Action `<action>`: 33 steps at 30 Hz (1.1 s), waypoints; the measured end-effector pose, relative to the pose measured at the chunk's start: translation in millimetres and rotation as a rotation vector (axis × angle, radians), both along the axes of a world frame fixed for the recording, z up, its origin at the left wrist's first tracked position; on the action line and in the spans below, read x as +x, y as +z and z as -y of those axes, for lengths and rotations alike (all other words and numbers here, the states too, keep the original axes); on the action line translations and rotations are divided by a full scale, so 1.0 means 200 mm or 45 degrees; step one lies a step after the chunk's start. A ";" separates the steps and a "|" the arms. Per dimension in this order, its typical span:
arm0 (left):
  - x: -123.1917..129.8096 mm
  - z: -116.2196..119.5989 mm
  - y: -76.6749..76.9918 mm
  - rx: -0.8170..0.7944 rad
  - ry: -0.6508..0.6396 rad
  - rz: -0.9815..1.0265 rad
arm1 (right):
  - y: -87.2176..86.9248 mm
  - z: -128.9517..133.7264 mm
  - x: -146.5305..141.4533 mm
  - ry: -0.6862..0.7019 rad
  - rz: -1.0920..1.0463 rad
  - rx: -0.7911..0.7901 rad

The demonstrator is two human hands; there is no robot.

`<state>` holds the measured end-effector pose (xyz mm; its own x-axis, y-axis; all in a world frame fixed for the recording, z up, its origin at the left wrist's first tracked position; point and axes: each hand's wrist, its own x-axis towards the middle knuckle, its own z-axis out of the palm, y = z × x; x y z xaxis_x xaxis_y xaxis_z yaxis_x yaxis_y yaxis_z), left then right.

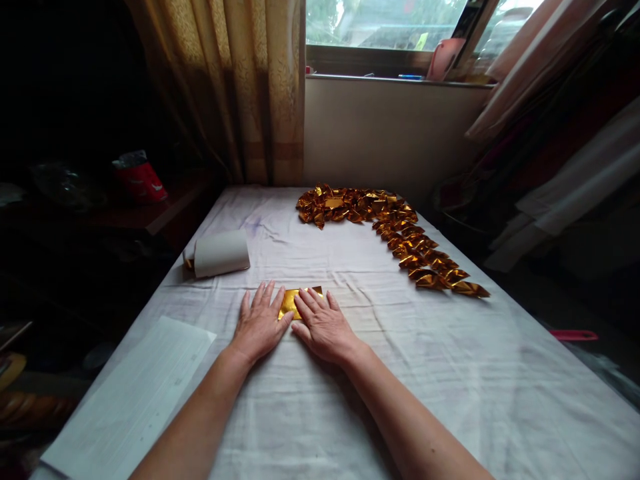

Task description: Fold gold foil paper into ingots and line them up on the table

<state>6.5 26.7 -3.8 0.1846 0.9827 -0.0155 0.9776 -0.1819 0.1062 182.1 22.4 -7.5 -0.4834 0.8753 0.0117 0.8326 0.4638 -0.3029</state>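
A small rectangle of shiny gold foil paper lies flat on the white tablecloth in front of me. My left hand rests palm down at its left end, fingers stretched and a little apart. Over the right part of the foil lies my right hand, also flat with fingers extended. Both hands cover some of the sheet, and its dark upper right corner sticks out past the right fingers. My thumbs come close together at the sheet's lower edge.
Folded gold foil pieces form a heap at the table's back, with rows trailing down the right side. A white curved roll or stack lies at left. White paper sheets sit nearer. A red container stands on a side surface.
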 end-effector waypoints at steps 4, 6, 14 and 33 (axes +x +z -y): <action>0.00 0.00 0.00 -0.030 0.008 -0.010 | 0.02 -0.01 0.06 -0.022 0.048 -0.070; 0.00 0.00 0.00 -0.026 0.004 -0.016 | 0.03 -0.01 0.10 -0.024 0.062 -0.076; -0.04 0.02 -0.03 0.036 0.010 -0.033 | 0.01 -0.02 0.17 -0.011 0.062 -0.030; -0.04 0.04 0.02 0.215 -0.312 0.427 | 0.03 -0.01 0.16 -0.050 -0.053 0.058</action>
<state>-1.1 18.1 -0.3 0.3797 0.8930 0.2416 0.8202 -0.4457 0.3586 214.4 23.8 -1.8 -0.4469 0.8918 0.0712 0.8375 0.4450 -0.3170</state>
